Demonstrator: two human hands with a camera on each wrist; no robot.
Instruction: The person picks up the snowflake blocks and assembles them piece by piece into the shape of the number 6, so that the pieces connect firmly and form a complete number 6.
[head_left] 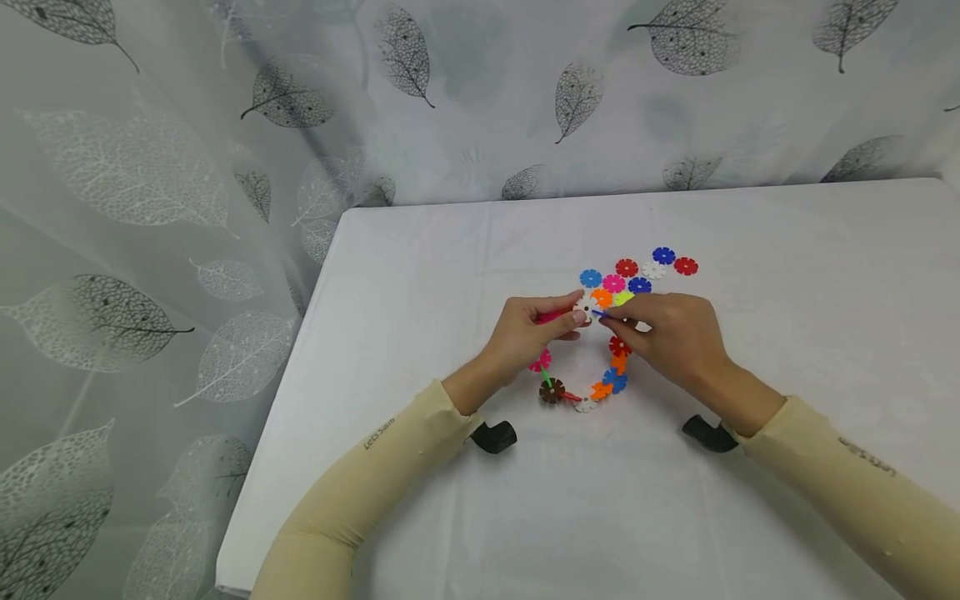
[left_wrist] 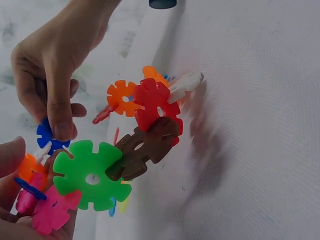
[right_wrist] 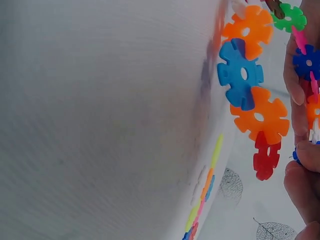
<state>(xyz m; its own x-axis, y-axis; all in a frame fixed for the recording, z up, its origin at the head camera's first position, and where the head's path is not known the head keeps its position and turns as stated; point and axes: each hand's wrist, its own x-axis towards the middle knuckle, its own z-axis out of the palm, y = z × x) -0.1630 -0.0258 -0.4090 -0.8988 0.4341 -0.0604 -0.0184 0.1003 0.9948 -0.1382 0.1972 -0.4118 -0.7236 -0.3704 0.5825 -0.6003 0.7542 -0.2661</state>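
Observation:
A chain of notched plastic snowflake discs curves over the table between the hands. It includes a green disc (left_wrist: 92, 175), a brown disc (head_left: 552, 391), a light-blue disc (right_wrist: 240, 74) and a red disc (right_wrist: 266, 156) at its free end. My left hand (head_left: 523, 332) holds the other end, thumb and fingers about a white disc (head_left: 585, 305) and its neighbours. Between thumb and fingertips, my right hand (head_left: 678, 337) pinches a dark blue disc (left_wrist: 46, 137) edge-on against the white one. Those fingertips partly cover the joint, so how deep the slots sit cannot be told.
Loose snowflake discs lie flat just beyond the hands, among them a blue disc (head_left: 663, 256), a red disc (head_left: 686, 266) and a pink disc (head_left: 613, 284). A white cloth covers the table (head_left: 420, 267). Behind and to the left hangs a leaf-patterned curtain (head_left: 480, 108).

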